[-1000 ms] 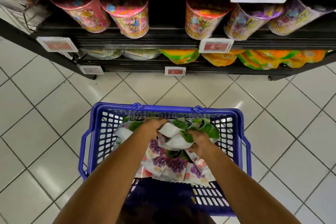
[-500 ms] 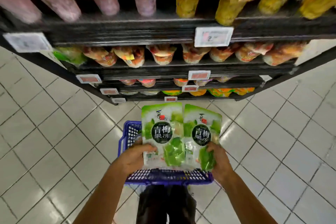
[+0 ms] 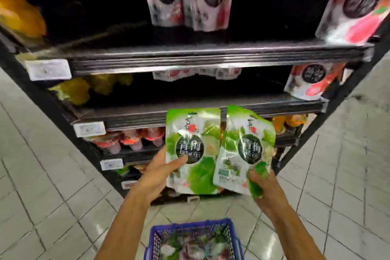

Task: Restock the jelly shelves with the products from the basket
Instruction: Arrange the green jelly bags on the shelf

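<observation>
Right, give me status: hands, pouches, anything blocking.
Left hand grips left pouch; right hand grips right pouch. Both up before shelf, basket below. No obstruction seen.

head-worn wide view, facing forward and down, near shelves (image 3: 211, 55)

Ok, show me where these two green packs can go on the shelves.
Middle shelf: a bare dark stretch between the yellow bags and the right pink pack. Shelf above: gaps on both sides of the two middle pink packs. Crowded: the red cups lower down.
</observation>
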`<move>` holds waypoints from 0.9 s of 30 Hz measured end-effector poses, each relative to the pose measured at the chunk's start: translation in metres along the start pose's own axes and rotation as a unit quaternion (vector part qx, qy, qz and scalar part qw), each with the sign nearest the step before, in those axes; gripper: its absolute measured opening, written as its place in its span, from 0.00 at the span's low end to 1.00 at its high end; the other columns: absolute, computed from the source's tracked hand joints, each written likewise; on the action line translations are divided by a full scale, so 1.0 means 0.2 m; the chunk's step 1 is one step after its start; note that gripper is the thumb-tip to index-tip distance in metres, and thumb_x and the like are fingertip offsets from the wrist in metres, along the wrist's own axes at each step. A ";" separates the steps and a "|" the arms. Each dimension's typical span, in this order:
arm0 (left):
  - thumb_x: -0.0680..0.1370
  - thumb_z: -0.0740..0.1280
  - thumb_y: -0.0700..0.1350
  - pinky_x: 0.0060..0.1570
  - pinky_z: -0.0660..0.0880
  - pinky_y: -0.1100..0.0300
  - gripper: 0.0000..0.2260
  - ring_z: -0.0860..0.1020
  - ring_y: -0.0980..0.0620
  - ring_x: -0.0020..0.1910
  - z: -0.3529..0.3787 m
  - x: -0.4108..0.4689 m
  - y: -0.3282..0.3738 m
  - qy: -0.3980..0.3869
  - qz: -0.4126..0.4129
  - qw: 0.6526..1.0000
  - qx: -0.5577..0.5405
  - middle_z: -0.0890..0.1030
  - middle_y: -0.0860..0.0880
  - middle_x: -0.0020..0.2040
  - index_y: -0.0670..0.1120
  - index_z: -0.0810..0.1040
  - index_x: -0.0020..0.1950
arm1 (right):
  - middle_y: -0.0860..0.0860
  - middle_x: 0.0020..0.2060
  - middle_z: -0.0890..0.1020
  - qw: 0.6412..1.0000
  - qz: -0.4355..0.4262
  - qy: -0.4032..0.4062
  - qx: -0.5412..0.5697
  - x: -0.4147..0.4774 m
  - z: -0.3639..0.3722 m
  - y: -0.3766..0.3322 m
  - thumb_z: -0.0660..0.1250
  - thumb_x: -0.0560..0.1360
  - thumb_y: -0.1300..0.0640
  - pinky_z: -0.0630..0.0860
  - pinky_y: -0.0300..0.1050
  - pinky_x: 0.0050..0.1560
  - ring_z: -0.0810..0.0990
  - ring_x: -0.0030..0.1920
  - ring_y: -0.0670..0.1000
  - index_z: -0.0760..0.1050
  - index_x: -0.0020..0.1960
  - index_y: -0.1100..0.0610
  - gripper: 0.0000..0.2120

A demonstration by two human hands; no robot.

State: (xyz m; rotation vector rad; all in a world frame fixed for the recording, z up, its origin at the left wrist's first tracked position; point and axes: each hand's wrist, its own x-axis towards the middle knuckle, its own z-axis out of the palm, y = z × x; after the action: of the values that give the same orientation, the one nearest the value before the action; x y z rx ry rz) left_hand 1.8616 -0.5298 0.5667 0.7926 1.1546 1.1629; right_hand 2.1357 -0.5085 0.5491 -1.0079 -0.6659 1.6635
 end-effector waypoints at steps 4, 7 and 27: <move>0.63 0.81 0.54 0.49 0.81 0.54 0.27 0.82 0.46 0.56 0.09 -0.03 0.41 -0.034 0.108 0.993 0.030 0.83 0.46 0.59 0.54 0.80 0.59 | 0.54 0.46 0.87 0.992 -0.108 -0.032 -0.055 -0.04 0.21 -0.32 0.70 0.61 0.69 0.84 0.52 0.41 0.86 0.45 0.57 0.75 0.57 0.57 0.25; 0.63 0.81 0.55 0.45 0.81 0.56 0.25 0.83 0.46 0.54 0.14 -0.06 0.64 -0.036 0.169 0.984 0.048 0.84 0.46 0.57 0.53 0.80 0.58 | 0.57 0.49 0.86 0.981 -0.172 -0.052 -0.078 -0.09 0.35 -0.54 0.73 0.59 0.68 0.83 0.52 0.43 0.86 0.47 0.57 0.76 0.58 0.58 0.28; 0.66 0.77 0.47 0.41 0.81 0.57 0.20 0.85 0.45 0.49 0.34 -0.14 1.60 -0.087 0.373 0.921 0.076 0.86 0.45 0.51 0.47 0.80 0.56 | 0.54 0.52 0.85 0.894 -0.422 -0.101 -0.115 -0.21 0.83 -1.29 0.80 0.58 0.56 0.82 0.45 0.42 0.85 0.50 0.56 0.81 0.52 0.42 0.24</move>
State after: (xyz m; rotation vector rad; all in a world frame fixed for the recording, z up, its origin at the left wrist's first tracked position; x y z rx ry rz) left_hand 1.8402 -0.4703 0.8890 1.5069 0.8068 1.5849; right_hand 2.1213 -0.4591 0.8543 -0.5564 -1.2515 0.9253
